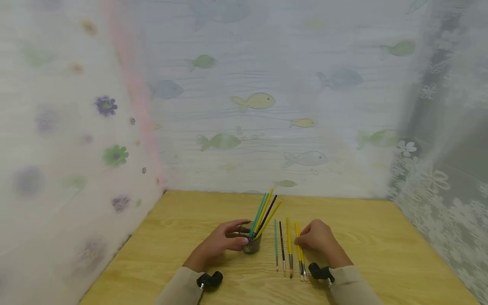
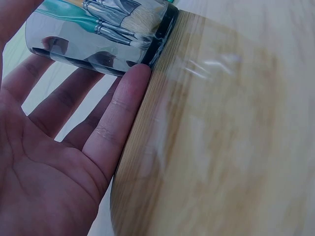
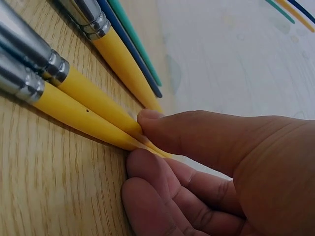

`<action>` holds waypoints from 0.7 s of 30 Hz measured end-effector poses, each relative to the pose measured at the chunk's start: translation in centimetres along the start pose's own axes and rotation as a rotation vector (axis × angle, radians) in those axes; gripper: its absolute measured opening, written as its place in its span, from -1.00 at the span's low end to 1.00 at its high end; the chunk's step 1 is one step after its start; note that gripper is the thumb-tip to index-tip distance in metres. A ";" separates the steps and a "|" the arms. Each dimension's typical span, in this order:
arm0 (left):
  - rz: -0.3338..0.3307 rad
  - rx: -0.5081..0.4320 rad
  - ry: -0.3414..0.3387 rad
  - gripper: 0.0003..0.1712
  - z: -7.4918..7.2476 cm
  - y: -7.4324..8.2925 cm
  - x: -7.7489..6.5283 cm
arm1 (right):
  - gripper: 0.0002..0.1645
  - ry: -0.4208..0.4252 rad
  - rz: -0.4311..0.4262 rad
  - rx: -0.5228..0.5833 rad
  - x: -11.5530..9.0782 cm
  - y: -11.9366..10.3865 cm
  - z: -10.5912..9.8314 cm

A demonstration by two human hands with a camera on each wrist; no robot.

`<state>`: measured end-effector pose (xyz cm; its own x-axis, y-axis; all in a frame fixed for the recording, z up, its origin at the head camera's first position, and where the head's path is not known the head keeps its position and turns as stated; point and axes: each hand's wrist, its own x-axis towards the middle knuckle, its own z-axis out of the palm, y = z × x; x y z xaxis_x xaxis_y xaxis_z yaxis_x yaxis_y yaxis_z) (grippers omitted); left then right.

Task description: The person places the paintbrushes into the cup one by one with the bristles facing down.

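Observation:
My left hand (image 1: 218, 242) holds a clear glass cup (image 1: 251, 248), thumb on the near side and fingers behind it. Several teal, yellow and dark paintbrushes (image 1: 266, 214) stand in the cup, bristles down, their handles leaning right. In the left wrist view the fingers (image 2: 64, 93) lie against the glass wall. My right hand (image 1: 319, 237) pinches the handles of two yellow paintbrushes (image 3: 83, 110) lying side by side on the table. Left of that pair lie a teal paintbrush (image 1: 276, 239), a dark paintbrush (image 1: 282, 243) and another yellow paintbrush (image 1: 289, 239), bristles toward me.
The wood-grain table (image 1: 350, 237) ends at a back curtain (image 1: 267, 140) printed with fish. A flowered curtain (image 1: 76, 169) hangs at the left, and white lace (image 1: 438, 186) at the right. A black wrist mount (image 1: 321, 272) sits by each sleeve.

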<state>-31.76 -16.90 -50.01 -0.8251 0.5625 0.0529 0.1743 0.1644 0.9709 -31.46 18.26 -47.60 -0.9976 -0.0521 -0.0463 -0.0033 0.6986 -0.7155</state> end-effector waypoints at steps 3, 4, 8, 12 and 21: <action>-0.002 -0.005 -0.004 -0.25 0.1 0.1 0.1 | -0.80 -0.004 0.000 0.016 -0.2 0.0 -0.1; -0.004 -0.005 -0.003 -0.25 0.2 0.2 0.1 | -0.81 -0.005 -0.003 0.019 -0.2 0.0 -0.1; -0.006 -0.001 0.001 -0.24 0.2 0.2 0.2 | -0.84 -0.004 -0.001 0.021 -0.1 0.0 -0.1; 0.000 0.007 -0.004 -0.25 0.1 0.1 0.4 | -0.81 0.012 0.001 0.020 0.0 0.0 0.1; -0.005 0.011 -0.005 -0.24 -0.1 -0.4 0.3 | -0.77 0.029 -0.008 0.040 0.1 0.1 0.8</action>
<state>-32.16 -16.83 -50.41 -0.8232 0.5659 0.0464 0.1760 0.1766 0.9684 -31.52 17.75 -48.29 -0.9991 -0.0364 -0.0212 -0.0086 0.6689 -0.7433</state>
